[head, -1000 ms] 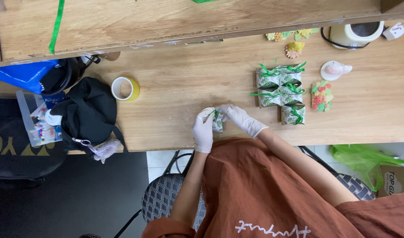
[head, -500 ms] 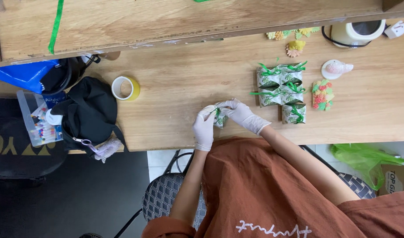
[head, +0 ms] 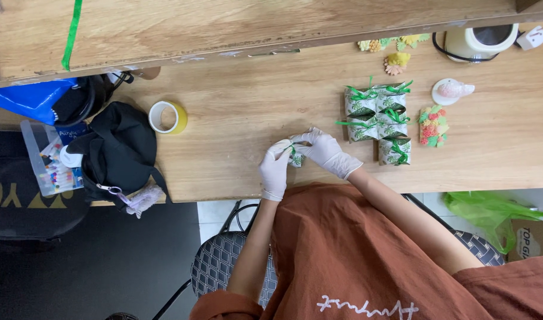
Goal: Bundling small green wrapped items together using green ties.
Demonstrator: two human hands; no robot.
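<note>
Both my hands wear white gloves and meet at the near edge of the wooden table. My left hand and my right hand together hold a small white and green gift box with a green ribbon. The box is mostly hidden by my fingers. To the right, several similar ribbon-tied boxes stand packed together on the table.
A yellow tape roll lies left of centre. A black bag, a clear box of markers and a blue bag sit at the left. Paper flowers, a white ornament and a kettle are at the right.
My right hand's fingers have shifted a little over the small box; both hands stay in the same spot. Nothing else on the table has moved.
</note>
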